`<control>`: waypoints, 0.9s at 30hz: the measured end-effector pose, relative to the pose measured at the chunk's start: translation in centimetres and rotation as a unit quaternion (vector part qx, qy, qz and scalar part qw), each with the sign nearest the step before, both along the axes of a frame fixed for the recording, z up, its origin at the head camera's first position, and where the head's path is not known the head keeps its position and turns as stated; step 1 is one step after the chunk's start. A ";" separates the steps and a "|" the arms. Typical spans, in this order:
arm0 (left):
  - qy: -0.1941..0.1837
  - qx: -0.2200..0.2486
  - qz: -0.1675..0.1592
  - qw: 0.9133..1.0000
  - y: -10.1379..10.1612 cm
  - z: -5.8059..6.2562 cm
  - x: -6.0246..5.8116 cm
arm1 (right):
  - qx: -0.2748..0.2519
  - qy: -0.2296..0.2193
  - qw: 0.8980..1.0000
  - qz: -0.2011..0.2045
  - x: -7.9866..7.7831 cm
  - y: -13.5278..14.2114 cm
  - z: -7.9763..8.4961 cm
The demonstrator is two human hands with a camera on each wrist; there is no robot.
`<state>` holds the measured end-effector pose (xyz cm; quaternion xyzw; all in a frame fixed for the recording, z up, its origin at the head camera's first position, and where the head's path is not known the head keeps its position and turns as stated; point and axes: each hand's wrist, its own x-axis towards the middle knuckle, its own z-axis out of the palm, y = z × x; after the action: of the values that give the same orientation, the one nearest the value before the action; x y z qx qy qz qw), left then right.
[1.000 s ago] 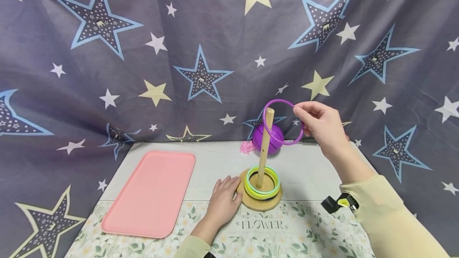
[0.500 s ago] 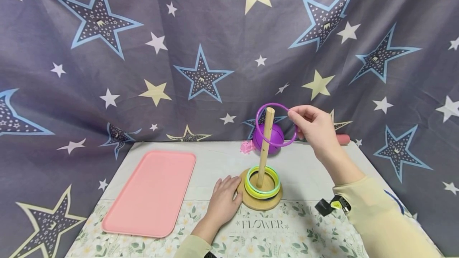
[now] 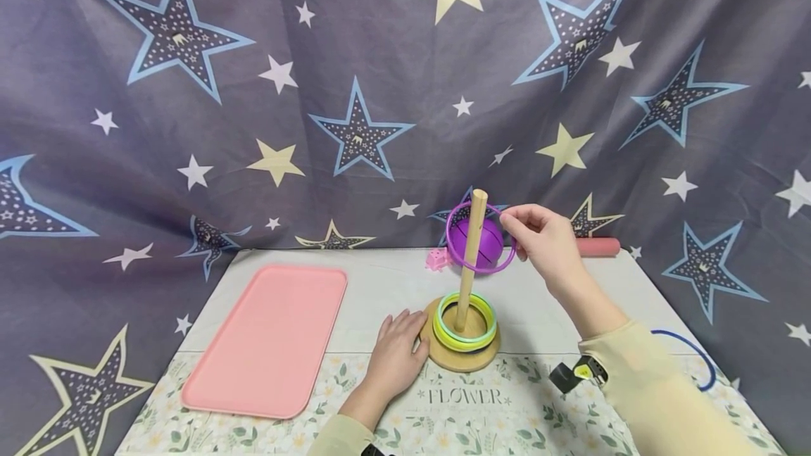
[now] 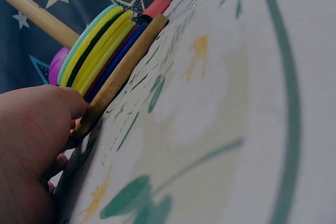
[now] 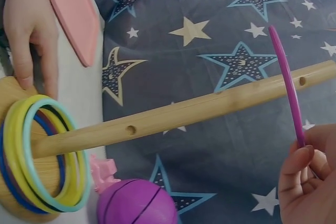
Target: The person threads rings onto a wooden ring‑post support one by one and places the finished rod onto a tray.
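Note:
In the head view my right hand [image 3: 545, 248] pinches a purple ring [image 3: 448, 232] by its right side. The ring hangs tilted around the upper part of a wooden post [image 3: 467, 287], below its tip. The right wrist view shows this purple ring [image 5: 287, 85] nearly edge-on across the post. Several rings in turquoise, yellow, black, dark red and blue [image 4: 100, 51] are stacked round the foot of the post. My left hand [image 3: 394, 357] lies with extended fingers at the left edge of the round wooden base [image 3: 459, 363], fingertips touching it.
A pink tray [image 3: 266, 340] lies on the left of the table. Behind the post are a purple ball [image 3: 488, 245] and a small pink object [image 3: 437, 259]. A red cylinder [image 3: 598, 247] lies at the back right, and a blue ring [image 3: 709, 364] is partly hidden by the right sleeve.
My right hand has moved left and down, bringing the purple ring over the post's tip and lower around it. The left hand and the stacked rings have stayed in place.

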<state>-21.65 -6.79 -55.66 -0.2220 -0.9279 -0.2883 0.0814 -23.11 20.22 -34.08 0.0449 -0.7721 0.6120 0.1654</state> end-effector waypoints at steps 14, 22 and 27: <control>0.002 -0.006 -0.004 1.000 -0.1 0.0 -0.2 | 0.002 -0.040 0.999 -0.010 -0.2 0.0 -4.2; -0.002 -0.007 -0.003 1.000 -0.1 -0.1 0.0 | 0.005 -0.063 0.998 -0.020 -0.1 -0.2 -6.1; 0.002 -0.005 -0.003 1.000 -0.1 -0.1 -0.1 | 0.003 -0.071 0.997 -0.022 -0.2 -0.3 -7.3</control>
<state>-21.75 -6.89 -55.77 -0.2256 -0.9286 -0.2832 0.0810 -23.27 19.90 -41.39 -0.0153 -0.7845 0.6076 0.1229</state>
